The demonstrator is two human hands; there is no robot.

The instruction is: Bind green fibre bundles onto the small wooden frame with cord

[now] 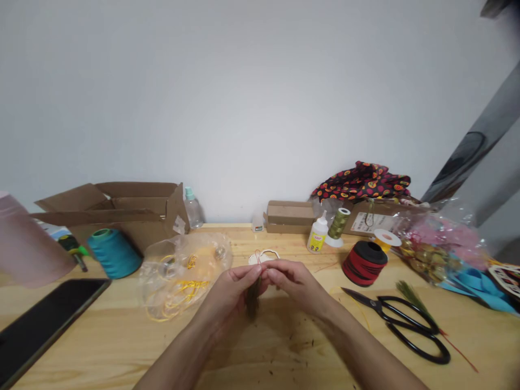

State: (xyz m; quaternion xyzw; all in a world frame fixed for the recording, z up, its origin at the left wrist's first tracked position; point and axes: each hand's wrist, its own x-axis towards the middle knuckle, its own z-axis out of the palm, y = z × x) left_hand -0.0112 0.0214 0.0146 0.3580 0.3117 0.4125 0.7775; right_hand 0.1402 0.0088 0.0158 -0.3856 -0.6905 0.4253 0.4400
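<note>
A dark green tassel (252,302) hangs down between my hands, over the middle of the table. My left hand (238,284) is closed on the tassel near its top, thumb and fingers pinched together. Thumb and fingertips of my right hand (290,279) pinch at the same spot, where a thin red cord (259,257) rises from the tassel's head. The exact grip of the right fingers on the cord is partly hidden. Just behind my fingertips lies a pale round openwork piece (270,253), partly covered by the hands.
Black-handled scissors (400,319) lie at right beside another green tassel (416,300). Spools of red-black cord (364,264) and teal thread (114,253), a glue bottle (317,235), a plastic bag with yellow cord (184,276), a phone (44,325) and cardboard boxes (290,216) surround the hands.
</note>
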